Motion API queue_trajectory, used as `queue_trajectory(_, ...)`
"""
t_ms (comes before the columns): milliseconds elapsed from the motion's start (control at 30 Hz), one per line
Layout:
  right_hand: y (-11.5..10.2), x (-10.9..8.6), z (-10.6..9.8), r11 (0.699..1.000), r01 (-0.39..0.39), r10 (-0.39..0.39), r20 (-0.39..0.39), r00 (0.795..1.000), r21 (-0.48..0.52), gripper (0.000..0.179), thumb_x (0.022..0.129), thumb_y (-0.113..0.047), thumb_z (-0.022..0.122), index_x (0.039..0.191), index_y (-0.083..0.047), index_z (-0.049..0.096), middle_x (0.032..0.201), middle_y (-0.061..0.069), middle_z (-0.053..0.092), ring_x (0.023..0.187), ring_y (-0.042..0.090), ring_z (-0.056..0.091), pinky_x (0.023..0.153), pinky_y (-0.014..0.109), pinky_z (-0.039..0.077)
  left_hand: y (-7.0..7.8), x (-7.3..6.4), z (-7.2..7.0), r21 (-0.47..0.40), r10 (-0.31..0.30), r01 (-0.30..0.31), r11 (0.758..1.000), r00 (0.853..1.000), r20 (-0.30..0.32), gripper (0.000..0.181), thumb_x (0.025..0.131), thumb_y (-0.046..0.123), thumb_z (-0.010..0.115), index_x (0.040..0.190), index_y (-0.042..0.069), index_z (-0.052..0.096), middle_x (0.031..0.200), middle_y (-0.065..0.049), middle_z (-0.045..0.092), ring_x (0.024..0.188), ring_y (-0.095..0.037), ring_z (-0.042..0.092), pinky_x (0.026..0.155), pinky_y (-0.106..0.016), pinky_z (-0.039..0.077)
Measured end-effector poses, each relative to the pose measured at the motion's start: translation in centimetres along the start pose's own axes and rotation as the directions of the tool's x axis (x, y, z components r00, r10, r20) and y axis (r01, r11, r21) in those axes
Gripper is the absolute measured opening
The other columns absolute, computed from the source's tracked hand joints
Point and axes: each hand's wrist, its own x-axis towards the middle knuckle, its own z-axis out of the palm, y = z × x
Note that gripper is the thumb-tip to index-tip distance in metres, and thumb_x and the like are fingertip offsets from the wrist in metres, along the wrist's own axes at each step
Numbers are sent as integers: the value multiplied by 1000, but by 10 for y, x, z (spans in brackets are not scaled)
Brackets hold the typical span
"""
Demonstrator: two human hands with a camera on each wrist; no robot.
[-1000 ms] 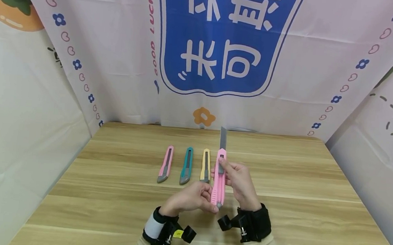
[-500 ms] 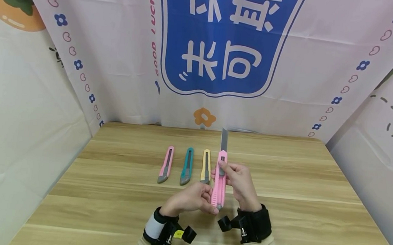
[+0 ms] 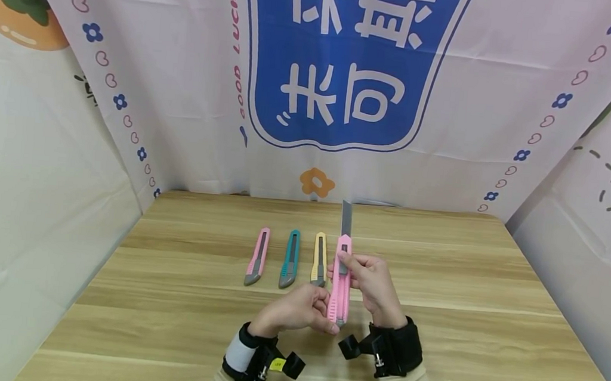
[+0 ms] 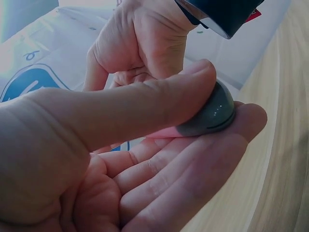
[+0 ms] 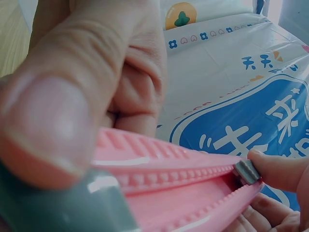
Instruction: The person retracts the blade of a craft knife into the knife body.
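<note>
A pink utility knife (image 3: 339, 289) is held upright in the head view, its long grey blade (image 3: 346, 217) extended and pointing away from me. My left hand (image 3: 299, 306) pinches its near end; in the left wrist view, thumb and fingers press the dark grey end cap (image 4: 215, 113) between them. Higher on the body, my right hand (image 3: 376, 283) grips the knife with the thumb at the grey slider (image 5: 247, 171). Left of the held knife lie a yellow utility knife (image 3: 319, 257), a teal one (image 3: 290, 258) and a smaller pink one (image 3: 258, 255).
The three lying knives form a row on the wooden table (image 3: 462, 322), the yellow one close by my hands. Behind the table's far edge hangs a printed cloth (image 3: 196, 146), and white sheets stand along both sides.
The held pink utility knife and my right thumb have shifted very slightly toward me. Both hands keep their grip, and the lying knives have not moved.
</note>
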Motion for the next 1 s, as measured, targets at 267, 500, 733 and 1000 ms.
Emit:
queue_trajectory(267, 0, 0, 0, 1000, 0, 1, 20, 1000, -21, 37, 94, -13, 61, 118, 16, 59, 79, -1, 76, 77, 11, 74, 76, 28, 62, -2, 0, -1, -17, 6, -6, 1000, 1000, 6, 21, 81, 3, 74, 99, -4, 65, 89, -25, 72, 63, -1, 61, 60, -14, 48)
queue_trajectory(500, 2, 1, 1, 1000, -22, 22, -24, 999, -22, 37, 94, -19, 62, 117, 9, 63, 84, 1, 77, 79, 11, 74, 76, 26, 62, -1, -1, -2, -33, 9, -9, 999, 1000, -7, 20, 82, 4, 73, 99, -4, 65, 90, -25, 72, 65, -2, 61, 61, -15, 48)
queue_trajectory(733, 2, 3, 3, 997, -73, 72, -27, 997, -27, 39, 96, -27, 60, 113, 7, 65, 83, 2, 77, 82, 18, 75, 73, 28, 62, -1, -1, -3, -58, -5, 4, 998, 1000, -29, 21, 83, 3, 72, 100, -4, 63, 92, -24, 72, 67, -2, 63, 65, -16, 53)
queue_trajectory(1000, 2, 1, 3, 999, -40, 40, -21, 999, -27, 40, 96, -23, 60, 113, 13, 62, 78, 1, 76, 73, 12, 74, 74, 29, 62, 0, -2, -3, -28, 9, -10, 1000, 999, -35, 20, 82, 4, 73, 97, -5, 64, 90, -26, 71, 64, -1, 61, 61, -15, 49)
